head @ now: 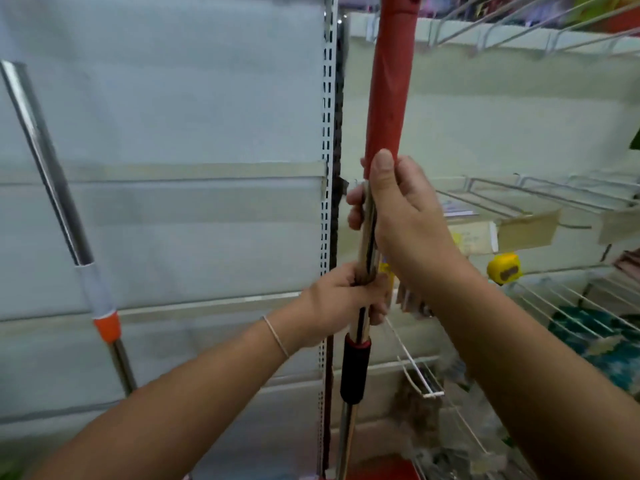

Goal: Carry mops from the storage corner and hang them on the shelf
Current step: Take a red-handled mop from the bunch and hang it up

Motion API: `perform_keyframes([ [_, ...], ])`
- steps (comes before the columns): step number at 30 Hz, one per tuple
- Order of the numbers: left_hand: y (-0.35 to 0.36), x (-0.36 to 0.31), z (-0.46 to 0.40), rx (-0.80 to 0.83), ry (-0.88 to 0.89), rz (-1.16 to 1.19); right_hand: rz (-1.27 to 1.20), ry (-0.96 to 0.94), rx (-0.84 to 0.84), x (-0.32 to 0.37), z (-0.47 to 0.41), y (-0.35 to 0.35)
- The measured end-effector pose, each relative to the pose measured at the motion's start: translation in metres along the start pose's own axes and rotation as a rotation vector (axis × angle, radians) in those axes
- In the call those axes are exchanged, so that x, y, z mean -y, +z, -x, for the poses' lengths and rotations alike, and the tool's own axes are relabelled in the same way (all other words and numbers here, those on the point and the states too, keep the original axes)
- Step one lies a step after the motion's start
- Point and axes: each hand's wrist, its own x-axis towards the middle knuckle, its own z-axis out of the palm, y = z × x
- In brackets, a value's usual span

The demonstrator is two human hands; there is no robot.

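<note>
A mop stands upright in the middle of the view, with a long red grip sleeve [389, 84] on its upper shaft and a red-and-black collar [355, 370] lower down. My right hand [398, 209] grips the steel shaft just below the red sleeve, thumb pressed against the sleeve's lower end. My left hand [341, 301] grips the same shaft lower, just above the collar. A second mop handle [52, 168], shiny steel with a white and orange collar [104, 315], leans at the left against the shelf's back panel [173, 116].
A slotted metal upright [327, 168] runs vertically just left of the held mop. Wire hooks [519, 32] jut out at the top right. Wire shelves [554, 199] with goods and a yellow tape measure [504, 268] fill the right side.
</note>
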Motion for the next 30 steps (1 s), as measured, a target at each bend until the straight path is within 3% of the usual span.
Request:
perform_keyframes([
  [5, -0.027, -0.004, -0.008, 0.026, -0.021, -0.073, 0.118, -0.085, -0.002, 0.026, -0.041, 0.011],
  [10, -0.056, -0.012, -0.017, 0.071, -0.013, -0.088, 0.195, -0.043, 0.061, 0.039, -0.063, 0.02],
  [19, -0.087, -0.107, -0.04, -0.098, 0.254, -0.098, 0.237, -0.093, 0.102, 0.061, -0.09, 0.025],
  [30, -0.084, -0.144, -0.04, -0.189, 0.339, -0.193, 0.25, -0.193, 0.162, 0.087, -0.108, 0.016],
])
